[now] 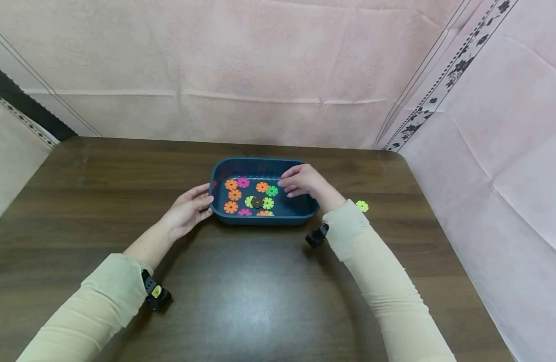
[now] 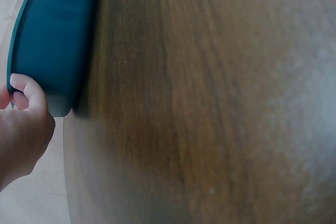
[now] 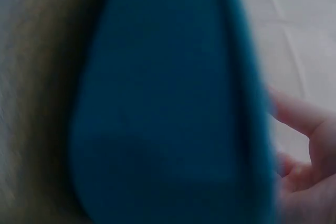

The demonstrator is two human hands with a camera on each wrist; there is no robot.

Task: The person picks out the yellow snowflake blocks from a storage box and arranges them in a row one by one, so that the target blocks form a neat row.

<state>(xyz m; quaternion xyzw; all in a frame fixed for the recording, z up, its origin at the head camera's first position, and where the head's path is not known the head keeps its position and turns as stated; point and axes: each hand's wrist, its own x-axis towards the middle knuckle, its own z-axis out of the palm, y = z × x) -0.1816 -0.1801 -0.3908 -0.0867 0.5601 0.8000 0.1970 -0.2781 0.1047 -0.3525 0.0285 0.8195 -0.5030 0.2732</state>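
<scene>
While the left hand [image 1: 188, 211] grips the left end of a deep blue tray [image 1: 268, 220], thumb and fingers closed on its rim, the right hand [image 1: 306, 182] hangs over the tray's right part with its fingers loosely bent and spread, and nothing shows between them; in the right wrist view the tray wall hides part of that hand. The tray, a smooth, faintly glossy rectangle that looks like plastic, has rounded corners, steep walls and a slim lip. Flat, brightly coloured discs with notched edges like little flowers lie on its floor, mostly to the left and middle: orange pieces [image 1: 231, 207] down the left side, magenta pieces [image 1: 243, 182] near the back and front walls, a green piece [image 1: 271, 191] touching an orange one, and a brown piece [image 1: 257, 202] between two yellow-green pieces [image 1: 268, 203]. One loose lime disc [image 1: 362, 205] lies outside, on the table just beyond the right sleeve [image 1: 377, 271]. Both sleeves are pale, soft cloth, with a small black device at each wrist. The tray sits toward the far edge of the table [image 1: 241, 322], whose dark brown top carries streaky wood grain and a broad patch of reflected light. Behind it hangs creased, pale pinkish cloth [image 1: 259, 55], and at the right corner runs a black floral border [image 1: 461, 65]; a dark strip [image 1: 24, 100] shows at the left.
</scene>
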